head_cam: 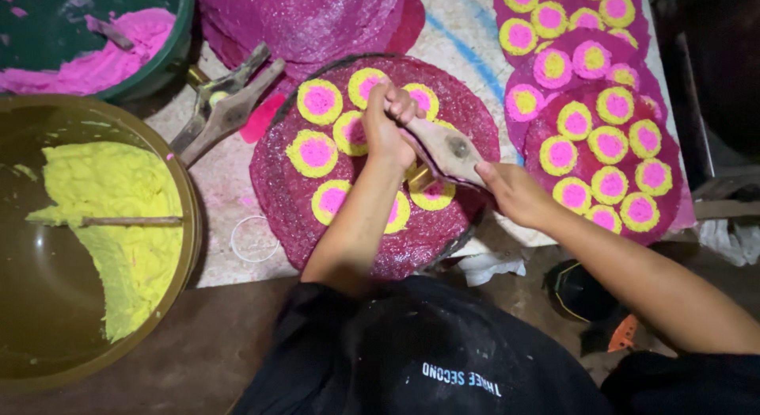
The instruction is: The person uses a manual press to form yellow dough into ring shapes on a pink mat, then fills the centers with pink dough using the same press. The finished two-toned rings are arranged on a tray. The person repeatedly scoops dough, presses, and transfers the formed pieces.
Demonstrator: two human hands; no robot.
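Observation:
A round magenta lacy disc (285, 193) lies on the work surface, dotted with yellow rings with pink centres (316, 152). Over its middle I hold a wooden hand press (447, 150) with a brass nozzle (419, 177) pointing down at the disc. My left hand (388, 126) grips the upper handle, fingers curled round it. My right hand (511, 192) holds the lower handle end. Both hands squeeze the same press above a yellow ring near the disc's lower middle.
A big bowl of yellow paste (119, 225) with a stick in it stands at the left. A green bowl of pink paste (103, 59) sits top left. A second wooden press (226, 102) lies between them. Finished decorated discs (609, 138) are stacked on the right.

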